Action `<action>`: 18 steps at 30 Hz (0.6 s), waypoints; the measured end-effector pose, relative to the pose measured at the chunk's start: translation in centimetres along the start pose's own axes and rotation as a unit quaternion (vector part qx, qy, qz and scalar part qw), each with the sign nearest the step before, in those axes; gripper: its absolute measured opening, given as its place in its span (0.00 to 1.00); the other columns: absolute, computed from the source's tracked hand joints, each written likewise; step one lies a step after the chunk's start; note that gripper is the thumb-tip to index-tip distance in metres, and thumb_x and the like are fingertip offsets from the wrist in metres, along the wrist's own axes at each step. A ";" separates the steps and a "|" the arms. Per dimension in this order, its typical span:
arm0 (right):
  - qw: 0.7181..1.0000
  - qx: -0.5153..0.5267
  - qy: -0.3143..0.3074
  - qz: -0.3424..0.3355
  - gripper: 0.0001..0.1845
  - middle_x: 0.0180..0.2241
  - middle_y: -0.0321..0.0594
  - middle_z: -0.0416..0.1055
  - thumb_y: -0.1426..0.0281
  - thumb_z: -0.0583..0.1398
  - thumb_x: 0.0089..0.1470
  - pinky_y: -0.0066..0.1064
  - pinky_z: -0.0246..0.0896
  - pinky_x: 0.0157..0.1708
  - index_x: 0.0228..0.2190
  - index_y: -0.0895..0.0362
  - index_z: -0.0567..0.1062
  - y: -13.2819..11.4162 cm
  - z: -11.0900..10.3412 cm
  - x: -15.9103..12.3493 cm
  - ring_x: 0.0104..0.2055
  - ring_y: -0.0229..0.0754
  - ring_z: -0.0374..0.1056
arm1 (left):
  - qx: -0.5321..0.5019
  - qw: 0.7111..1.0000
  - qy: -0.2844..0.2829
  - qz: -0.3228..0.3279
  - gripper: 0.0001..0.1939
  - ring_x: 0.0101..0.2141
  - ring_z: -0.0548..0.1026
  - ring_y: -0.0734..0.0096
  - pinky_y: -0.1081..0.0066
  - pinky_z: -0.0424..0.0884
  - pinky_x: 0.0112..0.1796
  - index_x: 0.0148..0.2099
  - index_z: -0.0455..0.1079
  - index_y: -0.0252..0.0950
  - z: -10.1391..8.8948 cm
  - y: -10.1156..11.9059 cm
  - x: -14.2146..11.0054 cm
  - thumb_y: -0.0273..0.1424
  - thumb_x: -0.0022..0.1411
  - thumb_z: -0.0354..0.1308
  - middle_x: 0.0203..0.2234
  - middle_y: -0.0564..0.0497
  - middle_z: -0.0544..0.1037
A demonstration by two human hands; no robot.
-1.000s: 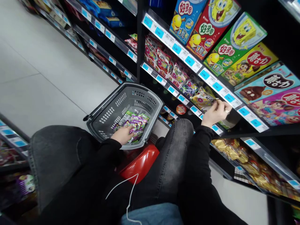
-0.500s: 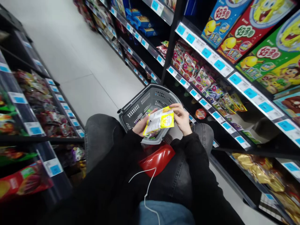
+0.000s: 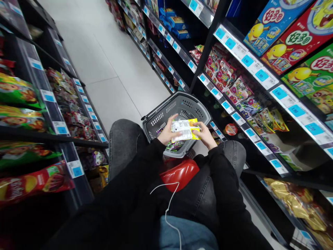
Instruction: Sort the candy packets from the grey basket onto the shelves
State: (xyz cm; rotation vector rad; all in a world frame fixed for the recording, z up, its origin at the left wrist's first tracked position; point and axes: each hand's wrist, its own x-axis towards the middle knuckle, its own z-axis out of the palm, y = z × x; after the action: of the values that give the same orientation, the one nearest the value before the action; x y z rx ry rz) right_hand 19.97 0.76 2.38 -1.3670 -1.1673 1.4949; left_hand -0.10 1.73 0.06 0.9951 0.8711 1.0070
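Both of my hands hold a yellow and white candy packet (image 3: 185,130) above a grey shopping basket (image 3: 173,108). Its printed side, with small text, faces up. My left hand (image 3: 166,134) has the white left end, the thumb and forefinger spread around it and some fingertips on the print. At the yellow right end, my right hand (image 3: 207,136) pinches the edge between thumb and fingers. Under the packet, purple and green candy bags (image 3: 175,146) lie in the basket, partly covered by my hands.
Stocked shelves rise on both sides. Gummy bags (image 3: 238,89) and yellow packets (image 3: 278,119) sit on the right shelf, below snack boxes (image 3: 275,45). A red glossy object (image 3: 180,173) and a white cord (image 3: 170,201) are between my legs. A red chip bag (image 3: 39,182) juts out at left.
My right hand has come from the right shelf to above the basket with the yellow packet. My left hand has risen out of the basket onto the packet. The view has swung left.
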 end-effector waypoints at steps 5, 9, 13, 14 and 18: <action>0.998 -0.033 0.032 -0.042 0.19 0.33 0.40 0.74 0.58 0.66 0.37 0.30 0.64 0.32 0.30 0.57 0.72 1.1 0.2 0.5 0.32 0.40 0.68 | 0.051 0.995 0.089 0.006 0.34 0.43 0.73 0.59 0.64 0.70 0.43 0.51 0.68 0.32 -0.5 -0.4 0.5 0.35 0.39 0.68 0.44 0.43 0.75; 0.999 -0.002 0.037 -0.032 0.21 0.34 0.42 0.75 0.56 0.66 0.37 0.32 0.65 0.35 0.31 0.58 0.75 1.2 0.0 0.6 0.34 0.42 0.70 | -0.012 0.998 0.057 -0.019 0.35 0.44 0.73 0.58 0.63 0.70 0.43 0.49 0.71 0.31 -0.5 -0.2 0.4 0.33 0.34 0.70 0.44 0.43 0.76; 1.000 0.002 0.027 -0.015 0.23 0.37 0.43 0.75 0.58 0.68 0.34 0.33 0.65 0.36 0.33 0.58 0.76 1.0 -0.2 0.4 0.36 0.44 0.70 | 0.016 0.999 0.033 -0.035 0.31 0.42 0.74 0.57 0.62 0.70 0.42 0.44 0.75 0.30 -0.7 -0.2 0.3 0.34 0.32 0.71 0.43 0.42 0.77; 0.999 -0.002 0.027 -0.018 0.23 0.38 0.43 0.75 0.59 0.68 0.33 0.33 0.65 0.37 0.33 0.58 0.76 1.0 -0.1 0.4 0.37 0.44 0.70 | 0.031 0.998 0.032 -0.041 0.31 0.41 0.75 0.57 0.62 0.70 0.42 0.43 0.75 0.30 -0.8 -0.3 0.3 0.34 0.32 0.71 0.42 0.43 0.77; 0.999 -0.002 0.034 -0.022 0.19 0.37 0.42 0.75 0.63 0.68 0.33 0.32 0.63 0.37 0.30 0.59 0.76 1.3 0.1 0.5 0.38 0.44 0.70 | 0.073 0.995 0.034 -0.051 0.30 0.39 0.75 0.58 0.62 0.70 0.40 0.41 0.77 0.30 -1.1 -0.7 0.6 0.35 0.31 0.71 0.39 0.44 0.79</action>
State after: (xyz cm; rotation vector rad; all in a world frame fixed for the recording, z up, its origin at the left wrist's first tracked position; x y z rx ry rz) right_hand 19.84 0.89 0.96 -1.3748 -1.1511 1.4055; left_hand -0.72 2.40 -1.00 1.0331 1.0532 0.9055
